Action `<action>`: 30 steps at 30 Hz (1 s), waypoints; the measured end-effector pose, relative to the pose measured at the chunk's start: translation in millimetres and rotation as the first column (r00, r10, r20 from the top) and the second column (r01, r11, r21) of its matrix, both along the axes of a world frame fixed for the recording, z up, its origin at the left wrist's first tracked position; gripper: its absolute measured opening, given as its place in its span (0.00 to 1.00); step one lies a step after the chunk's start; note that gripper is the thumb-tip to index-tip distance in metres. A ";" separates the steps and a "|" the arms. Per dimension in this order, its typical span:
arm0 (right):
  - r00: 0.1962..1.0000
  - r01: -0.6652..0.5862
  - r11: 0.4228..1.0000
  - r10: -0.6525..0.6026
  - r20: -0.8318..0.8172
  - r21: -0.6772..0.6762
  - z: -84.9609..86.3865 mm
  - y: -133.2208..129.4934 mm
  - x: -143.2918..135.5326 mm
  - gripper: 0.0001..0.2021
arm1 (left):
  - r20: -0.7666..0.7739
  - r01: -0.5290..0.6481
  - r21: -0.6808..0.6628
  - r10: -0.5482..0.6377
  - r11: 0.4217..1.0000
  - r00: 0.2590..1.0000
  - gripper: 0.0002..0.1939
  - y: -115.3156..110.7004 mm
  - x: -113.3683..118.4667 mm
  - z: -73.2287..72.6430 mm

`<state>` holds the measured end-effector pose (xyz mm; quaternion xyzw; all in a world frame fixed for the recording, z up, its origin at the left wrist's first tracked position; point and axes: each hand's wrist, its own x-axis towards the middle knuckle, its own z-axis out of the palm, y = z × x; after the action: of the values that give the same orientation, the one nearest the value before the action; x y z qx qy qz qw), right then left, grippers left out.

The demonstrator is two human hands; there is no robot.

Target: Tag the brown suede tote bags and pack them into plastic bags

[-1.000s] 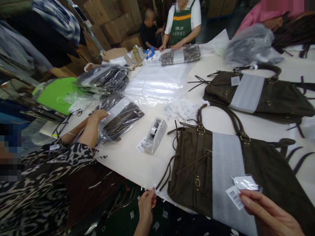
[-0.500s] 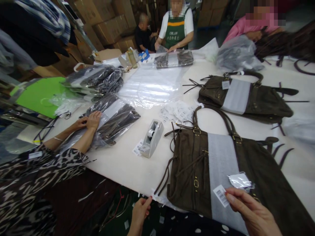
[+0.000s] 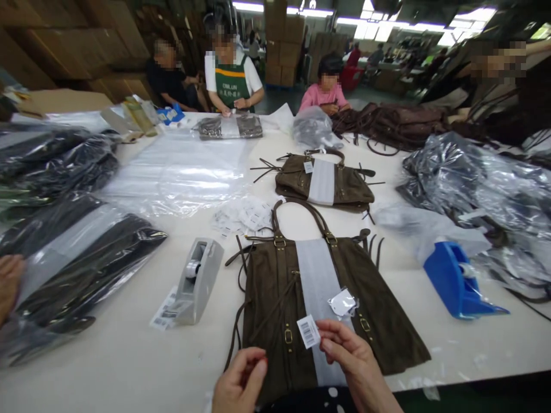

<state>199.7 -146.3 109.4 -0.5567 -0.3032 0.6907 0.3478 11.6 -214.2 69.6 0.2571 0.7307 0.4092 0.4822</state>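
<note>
A dark olive handbag (image 3: 267, 292) lies flat in front of me, wrapped round the middle by a pale foam strip (image 3: 316, 258). Between thumb and finger, my right hand (image 3: 350, 350) pinches a white barcode label (image 3: 309, 331) above the bag. Beside it, a small clear packet with a white tag (image 3: 343, 302) rests on the strip. My left hand (image 3: 246, 376) is over the bag's lower left, its thumb and fingertips pressed together; whether anything is between them is too small to tell.
A grey tape dispenser (image 3: 200, 281) stands left of the bag, a blue one (image 3: 458, 281) right. Beyond are loose labels (image 3: 245, 215), another olive bag (image 3: 293, 175) and clear plastic sheets (image 3: 185, 166). A co-worker's hand (image 3: 9, 281) touches a wrapped bag (image 3: 77, 269) at left.
The view has swung right, bringing in the blue dispenser and more wrapped goods. My left hand has come up from the table's edge to the bag, nearer my right hand, which still holds the label.
</note>
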 end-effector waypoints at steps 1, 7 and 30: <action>0.999 0.023 1.000 -0.023 -0.024 -0.008 3.0 -1.1 -1.5 0.15 | 0.120 0.024 0.007 -0.025 1.000 0.992 0.17 10.6 13.9 3.3; 0.988 0.107 0.994 -0.110 -0.112 -0.028 7.3 -12.4 -8.2 0.17 | 0.565 0.079 -0.019 -0.054 0.997 0.824 0.18 41.3 52.2 15.0; 0.770 -0.499 0.766 0.178 0.613 0.404 -20.9 26.4 14.1 0.10 | 0.114 0.499 -0.048 -0.491 0.865 0.863 0.06 72.6 36.9 -4.3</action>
<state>213.8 -119.9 88.5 -0.5375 -0.6718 0.4416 0.2544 48.5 -141.5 65.4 0.3972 0.6307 0.2558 0.6156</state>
